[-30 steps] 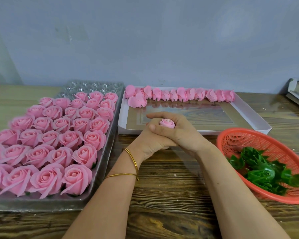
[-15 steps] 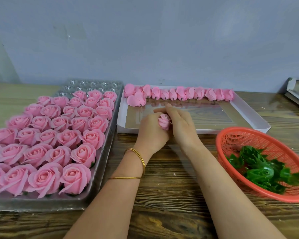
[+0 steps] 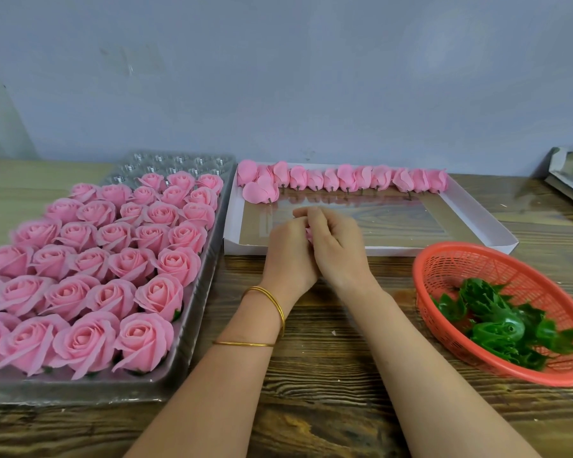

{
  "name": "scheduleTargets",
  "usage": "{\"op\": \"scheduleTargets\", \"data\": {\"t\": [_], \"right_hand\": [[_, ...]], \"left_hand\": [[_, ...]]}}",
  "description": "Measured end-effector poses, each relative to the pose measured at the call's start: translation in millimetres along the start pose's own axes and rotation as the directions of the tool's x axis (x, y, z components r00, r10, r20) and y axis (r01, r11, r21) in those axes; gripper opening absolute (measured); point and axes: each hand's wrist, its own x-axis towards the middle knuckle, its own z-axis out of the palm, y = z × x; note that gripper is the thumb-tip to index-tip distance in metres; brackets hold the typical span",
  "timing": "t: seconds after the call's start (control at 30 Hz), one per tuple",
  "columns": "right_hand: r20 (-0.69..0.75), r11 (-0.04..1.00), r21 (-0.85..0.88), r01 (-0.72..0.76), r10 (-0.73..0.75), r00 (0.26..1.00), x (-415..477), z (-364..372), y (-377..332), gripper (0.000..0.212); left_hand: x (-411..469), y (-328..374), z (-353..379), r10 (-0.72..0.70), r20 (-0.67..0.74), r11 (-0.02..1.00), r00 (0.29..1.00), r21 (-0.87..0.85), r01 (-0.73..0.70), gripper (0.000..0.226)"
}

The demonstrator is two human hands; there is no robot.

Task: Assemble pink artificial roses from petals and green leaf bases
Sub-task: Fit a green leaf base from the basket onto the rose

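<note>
On the worktop [image 3: 311, 375], two bangles [image 3: 245, 343] circle the left wrist. One red basket [image 3: 444, 269] of leaf bases [image 3: 497, 325] runs off frame. The grips of the left hand [image 3: 288, 249] and right hand [image 3: 338, 246] clamp one pink bud [image 3: 308, 235], nearly hidden between them, over the white box [image 3: 411, 251] front wall.

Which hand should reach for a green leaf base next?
Probably the right hand: the red basket of green leaf bases sits on its side; the left hand would cross over. Both grip the rose bud.

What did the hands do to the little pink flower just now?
Both the left hand and right hand folded closer round the small pink rose bud, so only a sliver shows. The clear tray of pink roses, white box and red basket stayed put.
</note>
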Motion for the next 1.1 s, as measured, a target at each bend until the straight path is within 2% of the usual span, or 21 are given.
{"op": "scheduleTargets", "data": {"t": [0.13,0.37,0.47,0.6,0.7,0.77,0.83,0.93,1.0,1.1], "right_hand": [[0.028,0.998,-0.018,0.063,-0.063,0.998,-1.4,0.4,2.8,0.029],[0.157,0.992,0.126,-0.011,-0.009,0.988,-1.8,-2.2,2.1,0.017],[0.226,0.974,0.214,-0.073,0.023,0.974,-1.9,-6.6,0.3,0.011],[0.315,0.965,0.244,-0.097,0.016,0.949,0.9,-14.2,-1.3,0.007],[0.369,0.954,0.266,-0.140,0.033,0.929,0.4,-18.7,-2.1,0.014],[0.368,0.948,0.275,-0.160,0.050,0.929,-0.2,-21.5,-3.4,0.034],[0.314,0.937,0.316,-0.151,0.047,0.948,1.5,-23.9,-5.2,0.046],[0.207,0.891,0.440,-0.110,0.018,0.978,3.9,-27.0,-9.2,0.031],[0.189,0.894,0.436,-0.099,0.017,0.982,4.8,-27.8,-10.2,0.029],[0.249,0.929,0.361,-0.082,-0.011,0.968,4.0,-26.0,-9.8,0.026]], "left_hand": [[0.1,-1.3,1.0,-0.017,-0.010,1.000,1.000,-0.005,0.017,0.018],[1.5,-3.4,6.1,-0.053,-0.077,0.990,0.996,-0.134,0.042,0.019],[2.1,-4.5,5.8,-0.041,-0.058,0.996,0.997,-0.076,0.037,0.020],[4.2,-4.3,4.1,-0.021,0.033,0.999,0.999,-0.038,0.022,0.022],[4.2,-3.9,1.7,-0.029,0.035,0.990,0.999,-0.136,0.034,0.036],[3.8,-2.8,-1.0,-0.027,0.058,0.983,0.998,-0.181,0.037,0.043],[3.7,-2.0,-2.4,-0.013,0.102,0.970,0.995,-0.240,0.037,0.037],[3.4,-4.1,-1.1,-0.042,0.153,0.890,0.987,-0.444,0.107,0.018],[2.6,-3.6,-1.7,-0.033,0.208,0.866,0.978,-0.483,0.132,0.024],[2.9,-6.0,0.4,0.028,0.242,0.873,0.970,-0.479,0.095,0.037]]}}
